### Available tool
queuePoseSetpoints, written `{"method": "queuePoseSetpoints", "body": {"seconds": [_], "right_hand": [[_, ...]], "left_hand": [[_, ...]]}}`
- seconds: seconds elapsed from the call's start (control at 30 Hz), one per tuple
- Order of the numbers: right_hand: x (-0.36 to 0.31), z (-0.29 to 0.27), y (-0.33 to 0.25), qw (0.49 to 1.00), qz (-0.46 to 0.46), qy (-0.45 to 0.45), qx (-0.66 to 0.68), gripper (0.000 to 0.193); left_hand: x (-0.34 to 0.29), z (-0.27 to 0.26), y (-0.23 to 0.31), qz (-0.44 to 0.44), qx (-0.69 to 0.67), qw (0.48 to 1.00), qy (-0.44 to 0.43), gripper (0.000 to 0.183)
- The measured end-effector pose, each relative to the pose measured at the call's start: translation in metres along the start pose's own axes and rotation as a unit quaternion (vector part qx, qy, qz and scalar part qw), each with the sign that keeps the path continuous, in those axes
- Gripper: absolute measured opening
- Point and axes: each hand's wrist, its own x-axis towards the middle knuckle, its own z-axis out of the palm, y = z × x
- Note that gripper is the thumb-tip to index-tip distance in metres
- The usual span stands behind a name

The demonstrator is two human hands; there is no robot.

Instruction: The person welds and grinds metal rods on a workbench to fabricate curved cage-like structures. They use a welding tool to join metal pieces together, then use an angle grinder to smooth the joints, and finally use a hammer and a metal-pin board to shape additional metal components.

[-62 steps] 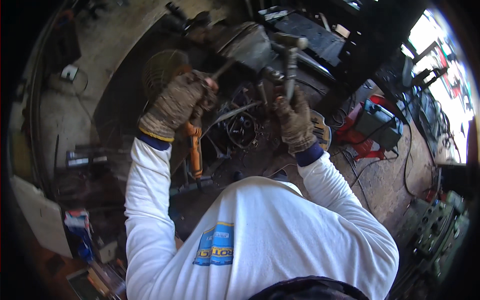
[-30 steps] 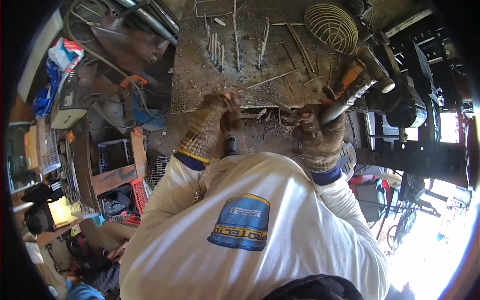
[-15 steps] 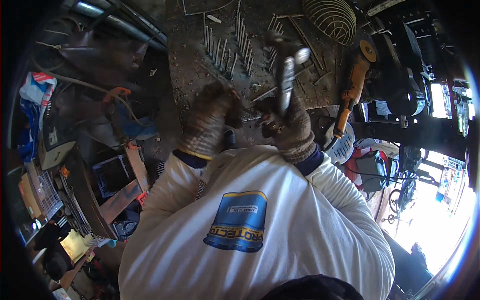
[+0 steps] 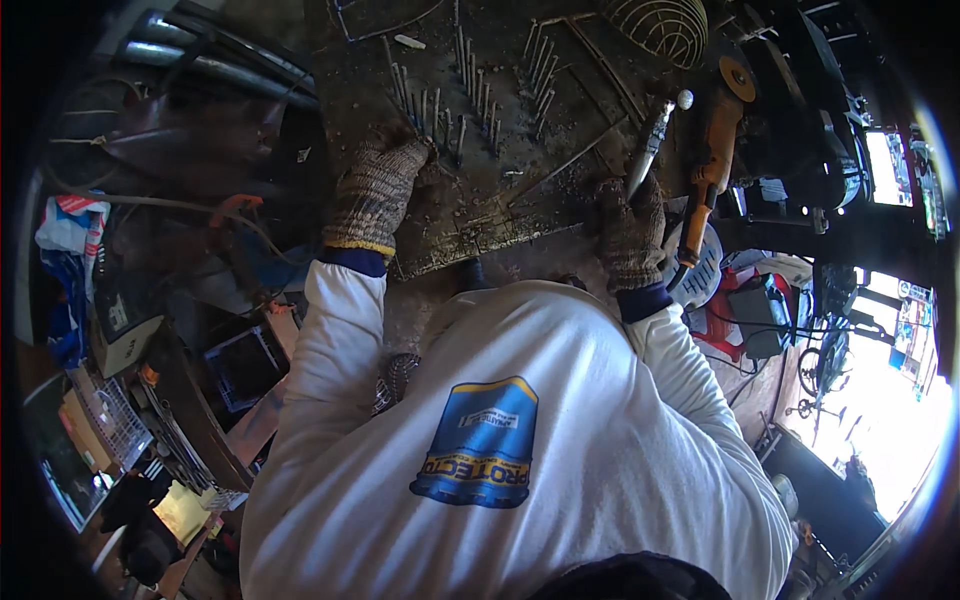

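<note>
My left hand, in a knitted work glove, reaches to the near left part of a dark metal table. Its fingers look closed close beside a group of upright metal pegs; whatever they hold is hidden. Farther right, my gloved right hand is closed around a hammer. The hammer's metal shaft points up and away, with a bright rounded end. A second row of pegs stands beyond, and a thin rod lies slantwise between my hands.
An orange angle grinder with a disc lies right of the hammer. A round wire guard rests at the far right of the table. Crates and a wooden frame crowd the left; a red and grey bundle sits at the right.
My hands have moved apart: the left went up and left to the pegs, the right shifted right with the hammer, which has swung toward the grinder.
</note>
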Motion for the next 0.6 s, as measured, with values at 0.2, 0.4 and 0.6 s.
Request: {"method": "queuePoseSetpoints", "body": {"seconds": [0.2, 0.4, 0.6], "right_hand": [[0.01, -0.002, 0.002, 1.0, 0.014, -0.008, -0.002, 0.02], [0.013, -0.001, 0.001, 1.0, 0.003, -0.018, 0.023, 0.017], [0.018, -0.011, 0.013, 0.998, 0.024, -0.05, 0.002, 0.025]], "left_hand": [[-0.01, 0.008, 0.027, -0.016, 0.001, 1.0, 0.001, 0.038], [0.003, 0.005, 0.005, -0.047, -0.045, 0.998, -0.004, 0.034], [0.01, 0.005, 0.007, -0.043, -0.01, 0.999, 0.002, 0.028]]}}
